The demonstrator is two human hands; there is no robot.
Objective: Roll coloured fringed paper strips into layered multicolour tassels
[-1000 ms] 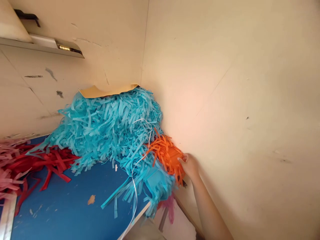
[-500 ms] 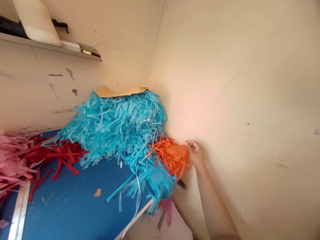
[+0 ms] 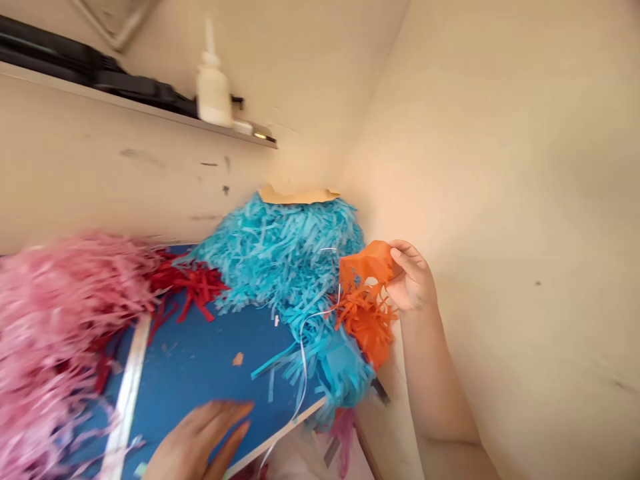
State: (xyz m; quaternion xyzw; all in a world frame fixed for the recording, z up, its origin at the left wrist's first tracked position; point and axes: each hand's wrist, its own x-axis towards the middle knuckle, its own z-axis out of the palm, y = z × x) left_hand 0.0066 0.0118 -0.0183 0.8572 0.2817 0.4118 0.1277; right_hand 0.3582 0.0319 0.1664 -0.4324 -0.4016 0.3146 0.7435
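Observation:
My right hand (image 3: 413, 275) pinches the edge of an orange piece of fringed tissue paper (image 3: 370, 261), lifted over the corner of the table. Its cut strips hang down over more orange fringe below. Just left of it lies a big heap of light blue fringed paper (image 3: 285, 253), with a thin white string (image 3: 304, 347) trailing over it and past the table edge. Low in the view, my left hand (image 3: 197, 443) hovers over the blue tabletop (image 3: 200, 360), slightly blurred. Its fingers are stretched out, with nothing in them.
Pink fringed paper (image 3: 75, 287) piles up at the left, with red strips (image 3: 200, 287) beside it. Tan paper (image 3: 300, 195) tops the blue heap. A wall shelf (image 3: 150, 110) carries a white nozzle bottle (image 3: 215, 93) and black items. A wall stands close on the right.
My right hand has raised the orange paper, which now stretches up from the pile. My left hand has come in at the bottom. The view has turned left, showing more pink paper and shelf.

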